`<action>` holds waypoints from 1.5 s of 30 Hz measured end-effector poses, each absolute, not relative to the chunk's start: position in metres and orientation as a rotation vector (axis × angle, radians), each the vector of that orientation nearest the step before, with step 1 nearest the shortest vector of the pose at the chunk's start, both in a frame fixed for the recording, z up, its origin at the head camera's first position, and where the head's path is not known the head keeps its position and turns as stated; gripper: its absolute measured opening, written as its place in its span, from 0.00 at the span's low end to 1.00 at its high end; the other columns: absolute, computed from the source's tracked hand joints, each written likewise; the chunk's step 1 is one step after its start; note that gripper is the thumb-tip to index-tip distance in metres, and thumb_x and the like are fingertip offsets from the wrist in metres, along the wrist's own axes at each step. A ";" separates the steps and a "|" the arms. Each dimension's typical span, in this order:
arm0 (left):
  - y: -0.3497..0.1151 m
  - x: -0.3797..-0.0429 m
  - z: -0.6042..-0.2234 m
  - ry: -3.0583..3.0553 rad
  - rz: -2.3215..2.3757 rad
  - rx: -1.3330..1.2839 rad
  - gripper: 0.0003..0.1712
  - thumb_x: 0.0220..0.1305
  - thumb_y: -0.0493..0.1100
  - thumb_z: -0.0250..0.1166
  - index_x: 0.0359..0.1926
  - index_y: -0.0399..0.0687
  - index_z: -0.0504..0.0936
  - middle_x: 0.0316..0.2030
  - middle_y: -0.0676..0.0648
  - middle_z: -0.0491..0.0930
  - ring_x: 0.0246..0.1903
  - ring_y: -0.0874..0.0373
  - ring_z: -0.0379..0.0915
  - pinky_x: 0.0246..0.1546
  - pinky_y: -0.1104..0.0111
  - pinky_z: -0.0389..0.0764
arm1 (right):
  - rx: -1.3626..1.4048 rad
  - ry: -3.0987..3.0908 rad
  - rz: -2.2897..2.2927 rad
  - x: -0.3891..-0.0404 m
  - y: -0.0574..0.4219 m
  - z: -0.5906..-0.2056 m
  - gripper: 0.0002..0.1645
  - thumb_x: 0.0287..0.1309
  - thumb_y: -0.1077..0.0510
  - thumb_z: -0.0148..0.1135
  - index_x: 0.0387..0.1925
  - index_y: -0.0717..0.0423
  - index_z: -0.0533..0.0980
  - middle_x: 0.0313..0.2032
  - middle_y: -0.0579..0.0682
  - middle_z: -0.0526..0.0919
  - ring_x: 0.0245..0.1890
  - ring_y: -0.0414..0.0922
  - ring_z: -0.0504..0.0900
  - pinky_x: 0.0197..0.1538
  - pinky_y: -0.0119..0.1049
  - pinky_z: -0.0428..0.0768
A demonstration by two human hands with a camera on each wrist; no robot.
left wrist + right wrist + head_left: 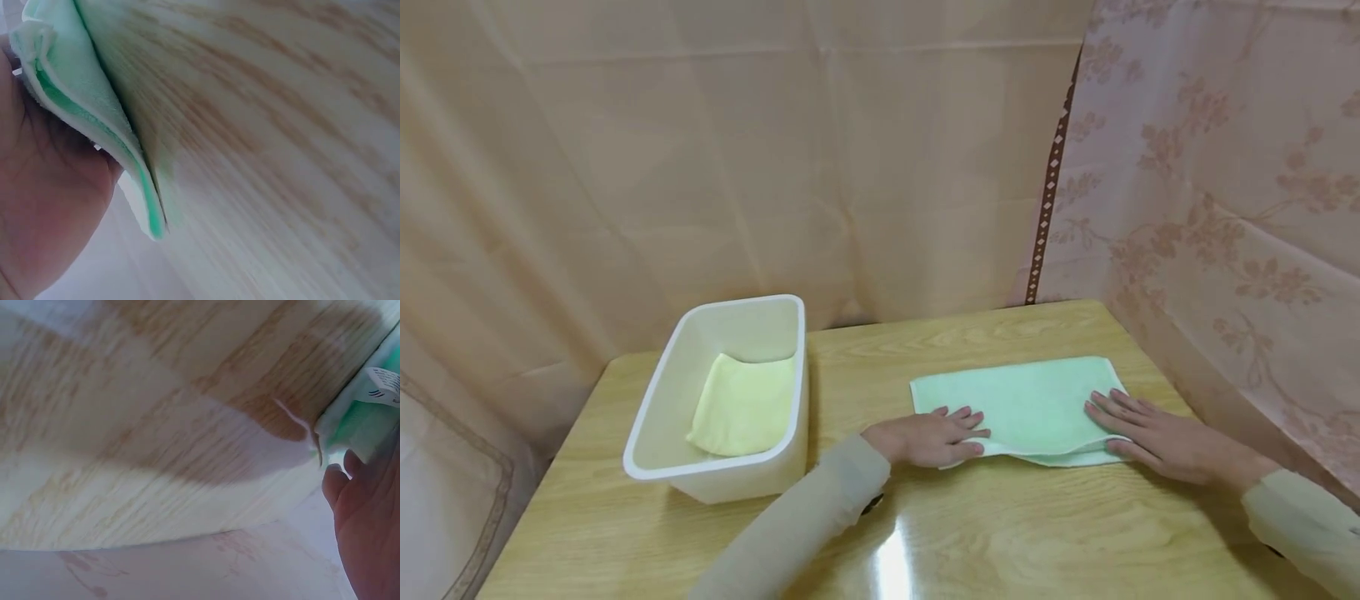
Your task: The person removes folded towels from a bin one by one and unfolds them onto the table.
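A folded mint-green towel (1030,400) with white edges lies on the table, its near edge rippled and lifted slightly between the hands. My left hand (928,437) rests on its left end with the fingers spread. On the right end lies my right hand (1172,437), fingers extended over the towel. The left wrist view shows the layered folds of the towel (94,112) beside the palm (56,187). In the right wrist view, a white printed label (382,386) sticks out from the towel near the right hand (375,519).
A white plastic bin (715,471) stands on the left of the wooden table (1000,533), with a folded yellow cloth (748,404) inside. Beige curtain (850,167) hangs behind the table, and a pink floral curtain (1240,208) borders its right side.
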State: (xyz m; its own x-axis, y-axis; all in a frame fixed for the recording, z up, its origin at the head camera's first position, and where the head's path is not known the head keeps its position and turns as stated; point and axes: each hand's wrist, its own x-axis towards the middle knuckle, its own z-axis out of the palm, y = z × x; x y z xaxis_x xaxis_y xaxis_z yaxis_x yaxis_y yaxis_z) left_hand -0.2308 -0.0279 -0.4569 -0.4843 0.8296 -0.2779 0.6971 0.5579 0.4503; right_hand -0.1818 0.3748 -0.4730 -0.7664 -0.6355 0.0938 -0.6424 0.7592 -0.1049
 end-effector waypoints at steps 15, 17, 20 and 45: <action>-0.023 -0.222 -0.451 2.362 0.111 1.332 0.35 0.80 0.66 0.27 0.79 0.64 0.57 0.80 0.51 0.40 0.78 0.59 0.29 0.76 0.64 0.36 | 1.075 -2.889 0.180 -0.181 0.379 -0.469 0.36 0.75 0.47 0.55 0.79 0.47 0.59 0.76 0.51 0.61 0.75 0.28 0.35 0.68 0.17 0.34; -0.020 -0.220 -0.449 2.376 0.062 1.326 0.36 0.78 0.69 0.30 0.80 0.66 0.54 0.81 0.52 0.39 0.78 0.60 0.28 0.76 0.63 0.35 | 1.051 -2.901 0.200 -0.181 0.380 -0.467 0.35 0.76 0.49 0.54 0.78 0.47 0.59 0.75 0.52 0.63 0.75 0.29 0.37 0.68 0.17 0.34; -0.016 -0.215 -0.446 2.390 -0.013 1.314 0.44 0.72 0.77 0.37 0.81 0.67 0.47 0.81 0.52 0.35 0.78 0.60 0.26 0.76 0.62 0.33 | 1.010 -2.925 0.227 -0.183 0.381 -0.465 0.34 0.77 0.48 0.52 0.78 0.47 0.59 0.74 0.53 0.64 0.75 0.29 0.41 0.68 0.15 0.35; -0.009 -0.193 -0.458 2.548 -0.273 1.348 0.46 0.76 0.71 0.35 0.82 0.54 0.37 0.81 0.51 0.36 0.79 0.59 0.29 0.76 0.58 0.41 | 0.784 -3.127 0.620 -0.173 0.381 -0.467 0.33 0.80 0.46 0.45 0.80 0.39 0.53 0.78 0.50 0.56 0.77 0.40 0.46 0.69 0.23 0.37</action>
